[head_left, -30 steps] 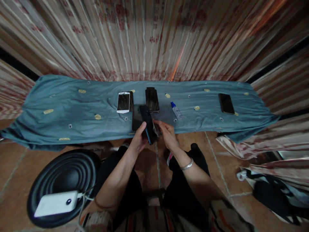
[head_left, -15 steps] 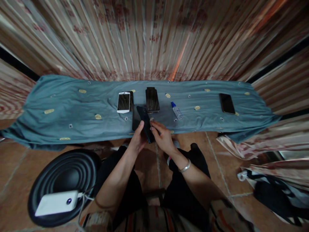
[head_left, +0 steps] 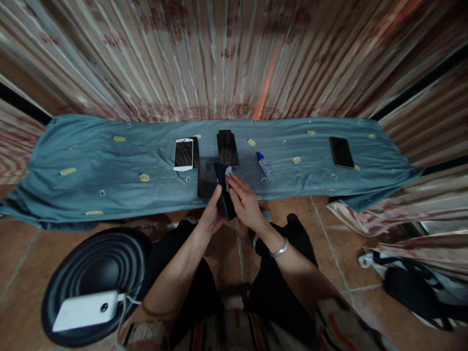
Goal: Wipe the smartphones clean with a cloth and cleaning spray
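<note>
My left hand (head_left: 212,217) grips a dark phone (head_left: 222,192) by its lower left edge, tilted above the near edge of the blue cloth (head_left: 109,170). My right hand (head_left: 245,202) lies flat over the phone's face, pressing a small pale wipe (head_left: 228,170) that shows at my fingertips. A silver bangle (head_left: 280,250) circles my right wrist. Just behind the held phone, another dark phone (head_left: 205,176) rests flat on the cloth.
On the cloth lie a white phone (head_left: 183,154), a black phone (head_left: 227,148), a small clear bottle with a blue cap (head_left: 265,165) and a far-right black phone (head_left: 341,152). A black round stool (head_left: 91,273) carries a white power bank (head_left: 86,310). Striped curtains hang behind.
My right hand has slid forward up the phone's face, carrying the pale wipe toward its top end. My left hand keeps holding the phone.
</note>
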`<act>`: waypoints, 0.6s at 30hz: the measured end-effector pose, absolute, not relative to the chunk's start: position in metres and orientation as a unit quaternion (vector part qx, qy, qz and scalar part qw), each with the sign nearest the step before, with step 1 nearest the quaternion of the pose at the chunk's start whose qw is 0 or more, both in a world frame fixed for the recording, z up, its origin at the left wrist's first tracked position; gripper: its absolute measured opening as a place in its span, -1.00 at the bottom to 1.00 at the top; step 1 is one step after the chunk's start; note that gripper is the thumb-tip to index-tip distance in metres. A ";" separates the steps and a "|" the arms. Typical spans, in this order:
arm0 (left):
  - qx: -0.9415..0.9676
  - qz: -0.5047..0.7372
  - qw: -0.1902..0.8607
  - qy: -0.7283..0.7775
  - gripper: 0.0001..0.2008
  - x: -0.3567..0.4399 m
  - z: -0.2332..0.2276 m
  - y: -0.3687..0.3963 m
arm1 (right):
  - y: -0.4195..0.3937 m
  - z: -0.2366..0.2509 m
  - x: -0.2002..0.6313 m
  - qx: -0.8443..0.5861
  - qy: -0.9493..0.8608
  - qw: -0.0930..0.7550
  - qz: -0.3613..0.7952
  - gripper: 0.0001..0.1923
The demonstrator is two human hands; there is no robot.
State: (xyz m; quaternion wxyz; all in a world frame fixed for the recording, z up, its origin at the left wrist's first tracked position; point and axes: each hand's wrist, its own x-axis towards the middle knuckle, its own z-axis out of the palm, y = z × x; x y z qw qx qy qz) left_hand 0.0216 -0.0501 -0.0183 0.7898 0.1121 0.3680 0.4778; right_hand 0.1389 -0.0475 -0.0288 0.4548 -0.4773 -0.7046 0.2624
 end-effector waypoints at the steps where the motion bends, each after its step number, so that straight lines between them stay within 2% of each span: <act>1: 0.112 0.469 0.796 0.366 -0.61 0.022 -0.018 -0.051 | -0.047 -0.029 0.140 -0.480 -0.702 0.455 0.265 -0.56; 8: 0.104 0.490 0.787 0.360 -0.61 0.020 -0.021 -0.047 | -0.052 -0.027 0.137 -0.458 -0.723 0.436 0.279 -0.56; 13: 0.097 0.516 0.765 0.372 -0.63 0.017 -0.018 -0.043 | -0.056 -0.026 0.132 -0.434 -0.728 0.455 0.274 -0.58; 18: 0.099 0.497 0.778 0.373 -0.63 0.021 -0.020 -0.046 | -0.054 -0.024 0.134 -0.435 -0.725 0.452 0.285 -0.58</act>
